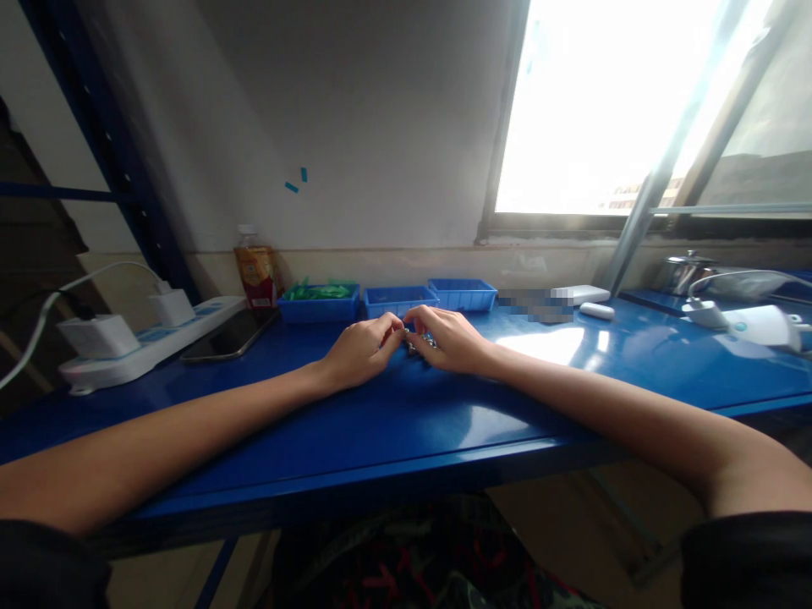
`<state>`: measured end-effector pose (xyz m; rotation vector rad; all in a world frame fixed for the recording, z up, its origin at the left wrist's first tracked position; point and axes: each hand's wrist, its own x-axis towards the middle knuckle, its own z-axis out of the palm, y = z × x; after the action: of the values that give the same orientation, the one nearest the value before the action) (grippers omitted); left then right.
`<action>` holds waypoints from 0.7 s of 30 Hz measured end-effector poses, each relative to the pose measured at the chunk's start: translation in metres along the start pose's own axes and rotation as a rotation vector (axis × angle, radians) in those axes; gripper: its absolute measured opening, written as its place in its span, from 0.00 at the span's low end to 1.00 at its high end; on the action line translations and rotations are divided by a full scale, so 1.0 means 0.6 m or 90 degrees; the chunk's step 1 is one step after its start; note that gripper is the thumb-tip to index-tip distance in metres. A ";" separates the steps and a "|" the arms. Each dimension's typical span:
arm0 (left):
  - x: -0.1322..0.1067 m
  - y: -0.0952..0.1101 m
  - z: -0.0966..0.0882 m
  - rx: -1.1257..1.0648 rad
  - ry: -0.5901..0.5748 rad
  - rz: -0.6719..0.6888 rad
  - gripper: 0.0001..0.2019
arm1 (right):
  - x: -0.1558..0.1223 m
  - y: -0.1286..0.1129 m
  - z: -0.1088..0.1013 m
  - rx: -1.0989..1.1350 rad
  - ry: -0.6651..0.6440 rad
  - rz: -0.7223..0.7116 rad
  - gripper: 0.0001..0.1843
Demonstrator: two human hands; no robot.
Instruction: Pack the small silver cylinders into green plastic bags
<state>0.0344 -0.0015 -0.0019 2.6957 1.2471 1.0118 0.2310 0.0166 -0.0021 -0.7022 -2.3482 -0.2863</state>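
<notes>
My left hand and my right hand meet over the blue table, their thumbs and index fingers pinched close together. Between the fingertips is a tiny metallic piece, too small to name. Small shiny metal parts lie on the table just under my right hand, partly hidden by its fingers. Behind my hands stand two blue bins, one at the centre and one to its right. A third blue bin at the left holds green pieces.
A white power strip with plugged-in chargers and a dark phone lie at the left. A bottle with a red and orange label stands by the wall. On the right are a white case, a white device and a metal pot.
</notes>
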 end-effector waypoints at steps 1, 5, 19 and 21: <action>0.000 0.000 -0.001 -0.011 -0.003 0.001 0.13 | 0.000 0.000 0.000 0.001 -0.003 -0.013 0.12; 0.001 0.001 -0.002 -0.038 -0.017 0.014 0.14 | -0.001 0.005 0.005 -0.013 0.025 -0.056 0.08; 0.002 -0.001 -0.001 0.016 -0.042 -0.004 0.17 | 0.000 0.002 0.007 -0.048 0.070 -0.070 0.06; 0.002 -0.003 0.001 0.011 -0.019 0.006 0.14 | 0.001 0.001 0.005 -0.047 0.072 -0.041 0.08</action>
<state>0.0340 0.0005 -0.0021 2.7222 1.2451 0.9628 0.2291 0.0185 -0.0041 -0.6292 -2.2652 -0.4320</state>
